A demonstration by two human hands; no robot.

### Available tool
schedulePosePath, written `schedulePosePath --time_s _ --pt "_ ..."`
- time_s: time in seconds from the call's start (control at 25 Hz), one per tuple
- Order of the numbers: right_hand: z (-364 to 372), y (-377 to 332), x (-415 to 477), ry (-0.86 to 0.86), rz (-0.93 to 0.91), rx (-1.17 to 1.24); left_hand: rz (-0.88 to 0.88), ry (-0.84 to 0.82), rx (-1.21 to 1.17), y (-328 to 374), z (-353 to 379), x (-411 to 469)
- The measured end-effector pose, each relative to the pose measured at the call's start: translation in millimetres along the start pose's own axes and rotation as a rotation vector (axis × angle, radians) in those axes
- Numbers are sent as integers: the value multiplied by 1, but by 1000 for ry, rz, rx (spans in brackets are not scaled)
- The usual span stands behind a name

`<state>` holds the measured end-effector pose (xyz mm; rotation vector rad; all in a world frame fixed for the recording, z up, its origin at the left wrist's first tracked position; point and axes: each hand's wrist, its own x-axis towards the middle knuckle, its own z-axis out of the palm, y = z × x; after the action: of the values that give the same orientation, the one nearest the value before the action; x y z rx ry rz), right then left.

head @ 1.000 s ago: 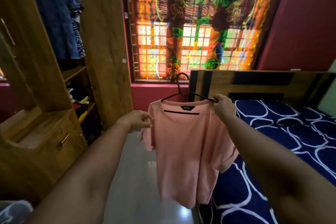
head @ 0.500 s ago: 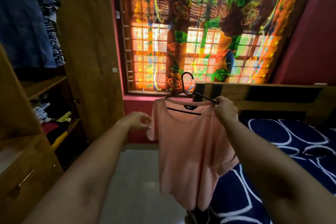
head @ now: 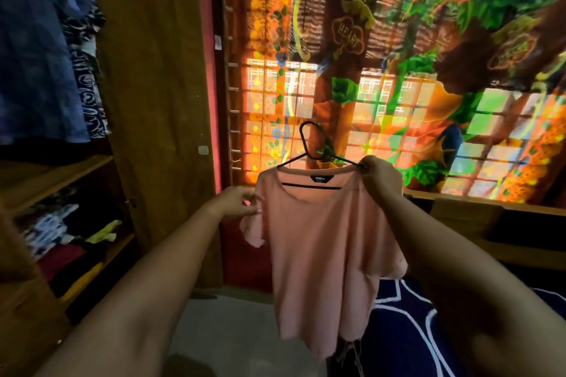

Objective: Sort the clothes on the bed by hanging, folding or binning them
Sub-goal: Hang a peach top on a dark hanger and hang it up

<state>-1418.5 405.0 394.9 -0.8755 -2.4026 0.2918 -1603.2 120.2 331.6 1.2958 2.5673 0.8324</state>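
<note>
A pale pink T-shirt (head: pixel 321 242) hangs on a black wire hanger (head: pixel 309 147) in mid-air in front of the window. My right hand (head: pixel 381 174) grips the hanger's right arm together with the shirt's shoulder. My left hand (head: pixel 237 203) touches the shirt's left shoulder seam with loosely spread fingers. The open wooden wardrobe (head: pixel 153 86) stands to the left, with blue garments (head: pixel 36 49) hanging on its rail.
Folded clothes (head: pixel 67 229) fill the wardrobe's lower shelves. A bright patterned curtain (head: pixel 398 55) covers the barred window ahead. The bed with a navy sheet (head: pixel 407 330) and wooden headboard (head: pixel 490 223) lies at the right. Grey floor (head: pixel 229 330) runs between wardrobe and bed.
My view has tilted up and turned left toward the wardrobe. The shirt on its hanger has risen with my right hand; my left hand's fingers have loosened at the sleeve.
</note>
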Motion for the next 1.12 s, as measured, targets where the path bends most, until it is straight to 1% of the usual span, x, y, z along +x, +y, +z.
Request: schedulePosePath --time_s 0.12,0.32,0.52,0.6,0.72,0.84,0.88,1.0,1.08,1.12 --pt "36 -18 48 0 -80 -46 -46 -9 -18 -30 -10 37" --pt "105 -60 129 84 -190 -80 -111 37 -77 -110 -32 113" --pt "163 -138 225 108 -350 -96 -147 143 -126 -184 -109 189" --pt "185 -174 255 92 -405 -51 -170 202 -113 -211 -142 205" --pt "224 -232 285 15 -509 -5 -239 261 -53 -256 -181 210" --pt "257 -288 297 -109 -727 4 -318 419 -21 -294 -214 195" --pt "266 -307 297 -128 -809 14 -359 464 -9 -304 -224 186" --pt "295 -376 291 -73 -987 -2 -503 563 18 -331 -251 155" --pt "310 -418 282 -32 -1058 49 -568 600 51 -340 -267 136" --pt "316 -435 279 -21 -1090 89 -603 614 110 -339 -274 129"
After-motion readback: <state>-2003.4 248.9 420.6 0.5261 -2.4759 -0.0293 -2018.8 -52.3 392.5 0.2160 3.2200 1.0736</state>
